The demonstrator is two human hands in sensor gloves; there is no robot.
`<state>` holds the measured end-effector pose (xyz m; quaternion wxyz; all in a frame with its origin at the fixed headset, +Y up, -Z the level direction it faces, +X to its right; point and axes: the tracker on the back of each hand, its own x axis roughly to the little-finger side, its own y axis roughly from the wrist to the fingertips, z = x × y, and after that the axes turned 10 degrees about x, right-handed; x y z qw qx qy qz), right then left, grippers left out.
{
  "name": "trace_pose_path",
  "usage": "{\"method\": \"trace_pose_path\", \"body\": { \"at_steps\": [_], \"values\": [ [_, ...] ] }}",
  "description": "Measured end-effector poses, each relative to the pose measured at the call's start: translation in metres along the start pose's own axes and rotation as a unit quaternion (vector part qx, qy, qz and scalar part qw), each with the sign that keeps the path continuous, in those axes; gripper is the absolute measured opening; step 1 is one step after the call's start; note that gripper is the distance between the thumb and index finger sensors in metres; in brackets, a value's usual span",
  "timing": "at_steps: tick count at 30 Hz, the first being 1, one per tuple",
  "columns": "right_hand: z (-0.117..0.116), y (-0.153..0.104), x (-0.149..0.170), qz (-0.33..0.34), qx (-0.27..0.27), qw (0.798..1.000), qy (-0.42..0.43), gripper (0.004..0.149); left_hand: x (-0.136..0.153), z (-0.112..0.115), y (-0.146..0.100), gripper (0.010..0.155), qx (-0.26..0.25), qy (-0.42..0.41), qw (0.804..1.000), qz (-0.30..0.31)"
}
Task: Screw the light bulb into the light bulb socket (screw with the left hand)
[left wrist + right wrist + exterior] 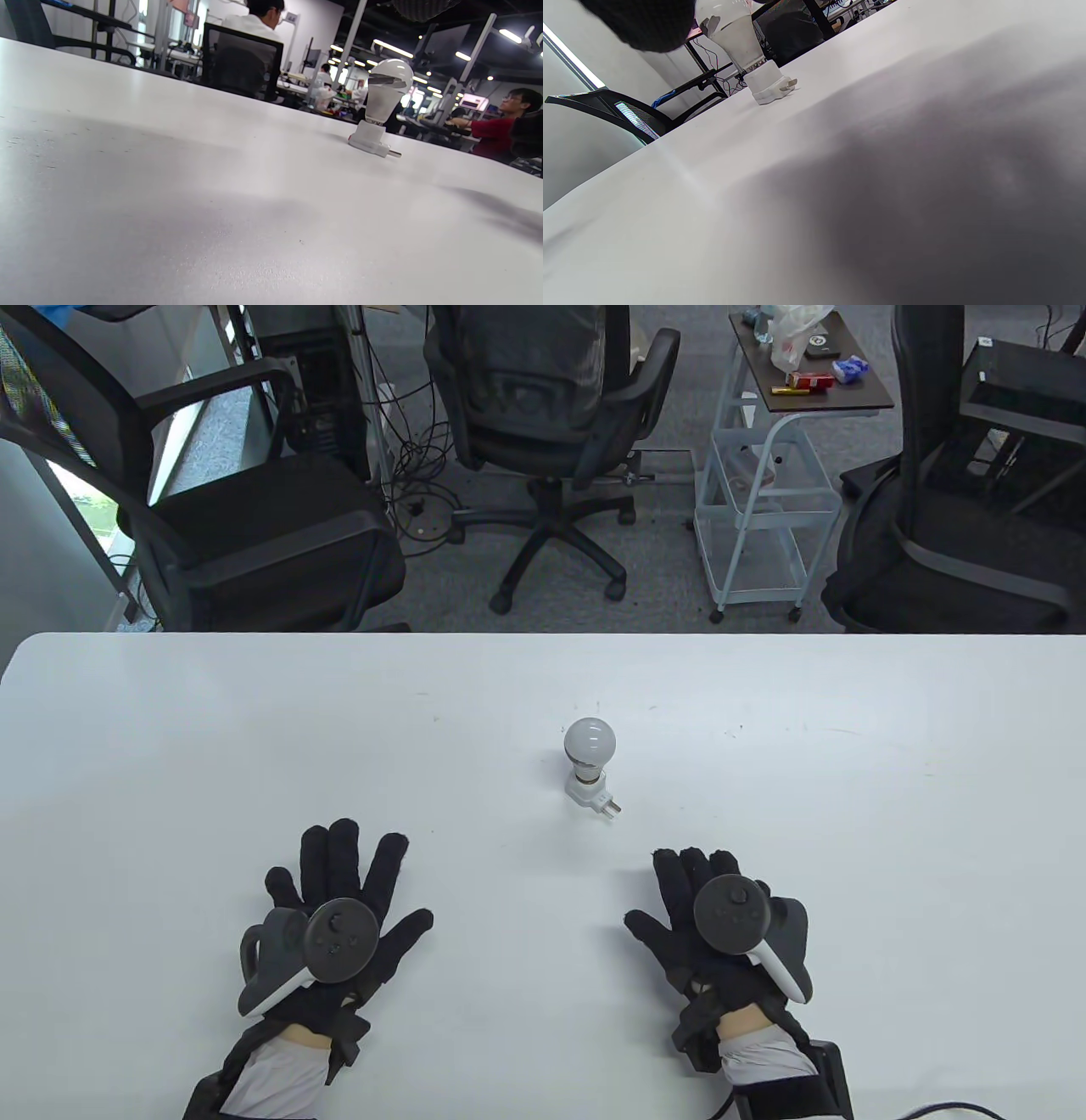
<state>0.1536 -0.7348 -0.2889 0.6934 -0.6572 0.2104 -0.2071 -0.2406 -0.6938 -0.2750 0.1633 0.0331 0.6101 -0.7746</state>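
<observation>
A white light bulb [589, 741] stands upright in a white plug-in socket [587, 793] at the middle of the white table [170, 746]. The socket's metal prongs [612, 808] point toward the front right. My left hand [344, 891] rests flat on the table at the front left, fingers spread, holding nothing. My right hand [700, 899] rests flat at the front right, holding nothing. Both hands are well apart from the bulb. The bulb [388, 91] and socket [368, 139] show in the left wrist view. They also show in the right wrist view, bulb [729, 31] and socket [768, 82].
Beyond the table's far edge stand black office chairs [543, 415], a light blue cart [764, 500] and cables on the floor. A dark gloved fingertip [645, 23] hangs in at the top left of the right wrist view.
</observation>
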Motion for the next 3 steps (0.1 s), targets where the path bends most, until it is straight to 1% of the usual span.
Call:
{"method": "trace_pose_path", "body": {
  "at_steps": [3],
  "values": [
    [-0.0022, -0.0003, 0.0004, -0.005, -0.010, 1.000, 0.002, 0.076, -0.0019, 0.0004, 0.0002, 0.084, 0.003, 0.000, 1.000, 0.004]
  ]
}}
